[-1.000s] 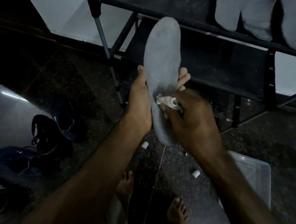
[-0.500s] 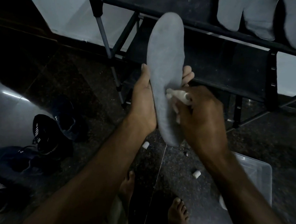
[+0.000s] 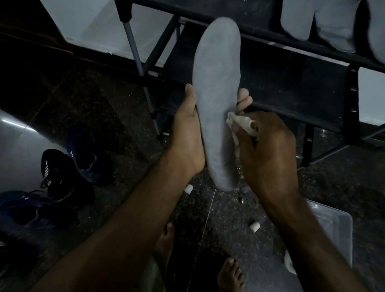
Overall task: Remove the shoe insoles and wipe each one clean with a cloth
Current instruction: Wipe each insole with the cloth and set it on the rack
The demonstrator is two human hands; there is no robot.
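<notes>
Head view: we stand barefoot on a dark speckled floor (image 3: 235,237) in a dim room, a black shoe rack (image 3: 279,88) against the far pale wall, dark shoes (image 3: 60,175) at left. Our left hand (image 3: 188,133) clasps a grey insole (image 3: 215,95) upright, centre. Our right hand (image 3: 268,156), fingers curled, presses a pale cloth (image 3: 241,124) to its right edge.

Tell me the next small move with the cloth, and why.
Probably slide the cloth up toward the toe end. The right hand presses it at the insole's right edge mid-length, while the left hand holds the insole upright, its upper half still ahead of the cloth.
</notes>
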